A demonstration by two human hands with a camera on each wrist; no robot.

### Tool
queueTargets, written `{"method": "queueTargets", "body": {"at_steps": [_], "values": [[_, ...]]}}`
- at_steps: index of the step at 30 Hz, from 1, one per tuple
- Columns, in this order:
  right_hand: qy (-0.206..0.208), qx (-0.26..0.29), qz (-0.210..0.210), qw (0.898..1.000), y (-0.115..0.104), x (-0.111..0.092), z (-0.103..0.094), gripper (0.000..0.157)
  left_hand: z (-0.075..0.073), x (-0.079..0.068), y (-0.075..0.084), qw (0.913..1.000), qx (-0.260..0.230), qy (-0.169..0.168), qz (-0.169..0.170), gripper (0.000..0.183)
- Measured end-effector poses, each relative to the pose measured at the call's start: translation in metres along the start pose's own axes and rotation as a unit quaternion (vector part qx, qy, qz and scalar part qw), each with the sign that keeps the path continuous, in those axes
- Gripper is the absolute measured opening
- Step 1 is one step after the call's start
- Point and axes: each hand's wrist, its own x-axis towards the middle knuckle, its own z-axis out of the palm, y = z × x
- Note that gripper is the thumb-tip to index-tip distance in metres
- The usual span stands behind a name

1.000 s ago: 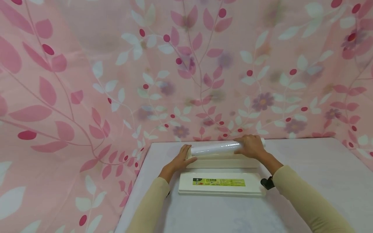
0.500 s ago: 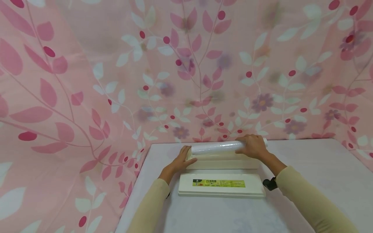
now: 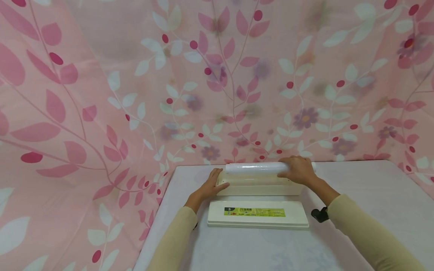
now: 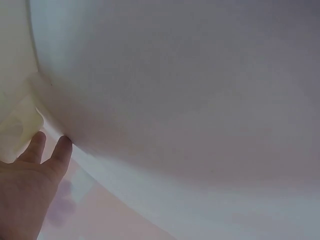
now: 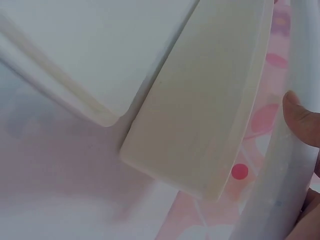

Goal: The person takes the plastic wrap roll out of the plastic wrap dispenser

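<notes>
Above a long cream box, my right hand grips a white roll of cling film near its right end. The roll lies level and clear of the box, and its right tip sticks out past my hand. My left hand holds the left end of the box, thumb at the front and fingers over the far side. In the right wrist view, thumb and fingers curl round the cling film beside the box. The left wrist view shows my hand at the box end.
The cream lid with a green and yellow label lies in front of the box. A pale cloth covers the table. Pink flowered fabric hangs along the table's back edge and left side.
My right hand has raised the cling film roll out of the box and shifted it right. More of the box's inside shows. The left hand and the lid have stayed in place.
</notes>
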Motion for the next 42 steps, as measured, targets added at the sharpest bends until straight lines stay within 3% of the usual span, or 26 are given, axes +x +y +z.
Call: {"method": "queueTargets", "body": {"at_steps": [13, 24, 33, 42], "values": [[-0.011, 0.031, 0.018, 0.999, -0.004, -0.006, -0.005, 0.057, 0.001, 0.002, -0.003, 1.0, -0.007, 0.004, 0.004, 0.087], [-0.023, 0.052, 0.047, 0.997, -0.011, -0.013, -0.008, 0.063, 0.001, 0.003, -0.004, 0.9997, 0.019, 0.012, 0.013, 0.085], [0.0, 0.077, 0.046, 0.996, -0.009, -0.027, -0.003, 0.063, 0.002, -0.002, 0.0, 0.9999, 0.012, -0.003, -0.011, 0.089], [0.021, 0.093, 0.023, 0.995, -0.009, -0.036, 0.001, 0.064, 0.002, 0.0, -0.001, 0.9999, 0.013, 0.005, 0.001, 0.087]]}}
